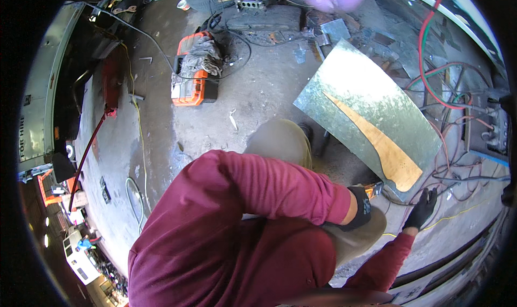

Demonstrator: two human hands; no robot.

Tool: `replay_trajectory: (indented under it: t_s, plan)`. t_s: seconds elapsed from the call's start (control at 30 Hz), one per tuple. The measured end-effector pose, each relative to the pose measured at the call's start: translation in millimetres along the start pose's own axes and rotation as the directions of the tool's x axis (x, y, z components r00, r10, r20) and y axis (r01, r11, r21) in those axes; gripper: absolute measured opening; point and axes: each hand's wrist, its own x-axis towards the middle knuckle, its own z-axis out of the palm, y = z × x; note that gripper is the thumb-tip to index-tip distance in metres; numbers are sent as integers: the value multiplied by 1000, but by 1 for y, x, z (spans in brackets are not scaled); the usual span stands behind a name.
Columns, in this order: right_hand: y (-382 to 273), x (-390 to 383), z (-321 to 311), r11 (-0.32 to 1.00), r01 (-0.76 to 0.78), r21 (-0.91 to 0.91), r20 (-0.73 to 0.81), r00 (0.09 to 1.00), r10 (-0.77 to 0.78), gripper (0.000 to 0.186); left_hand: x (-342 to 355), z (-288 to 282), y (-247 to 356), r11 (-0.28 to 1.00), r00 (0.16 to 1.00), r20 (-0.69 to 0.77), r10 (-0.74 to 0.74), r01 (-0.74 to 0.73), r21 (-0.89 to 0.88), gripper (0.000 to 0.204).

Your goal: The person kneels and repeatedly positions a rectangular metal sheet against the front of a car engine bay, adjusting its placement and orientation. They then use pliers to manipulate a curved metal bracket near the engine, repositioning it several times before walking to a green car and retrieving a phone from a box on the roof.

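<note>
Right in front of the person, toward the right, a bright metal sheet (350, 78) lies at a slant, and a tan curved piece (374, 140) rests on it, its narrow tip pointing to the far left and its broad end close to the sheet's near corner. The gloved right hand (423, 207) is just beside that corner, fingers extended and a little apart, with nothing visible in them. The gloved left hand (362, 207) reaches across the body; its fingers are hidden, so I cannot tell whether it grips the orange-and-silver object (372, 190) just beyond it. Nothing visible fastens the tan piece, so a knock from a sleeve or a tilt of the sheet could probably slide it out of position or off the corner. What supports the sheet underneath is hidden; pressing on an unsupported edge might make it flex or tip, and its thin rim could cut a bare wrist. Room is tightest on the right, where the dark cables (449, 179) and a yellow cord (455, 216) run near the right hand and could snag it, with red and green hoses (423, 43) past the sheet's right edge. Metal scraps (335, 29) crowd its far side. On the left, bare concrete floor (258, 94) gives more space, reaching toward an orange toolbox (191, 94) under a grey rag (202, 59).
</note>
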Motion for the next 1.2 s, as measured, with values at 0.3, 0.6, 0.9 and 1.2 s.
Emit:
replay_trajectory:
  t_s: [0.3, 0.6, 0.9, 1.2]
  plan:
    - [-252, -62, -14, 995, -27, 91, 367, 930, -9, 51, -7, -9, 4, 991, 986, -107, -131, 128, -26, 25]
    - [-431, -109, -95, 934, 334, 126, 608, 718, -339, 43, -161, -13, 77, 903, 666, -626, -406, 188, -386, 31]
    - [-564, -143, -179, 816, 496, 297, 675, 495, -547, 16, -443, -26, 178, 406, 196, -359, -913, 545, -734, 38]
    - [-609, -158, -210, 826, 542, 154, 784, 442, -436, 13, -557, 164, 203, -132, -32, 168, -985, 766, -629, 51]
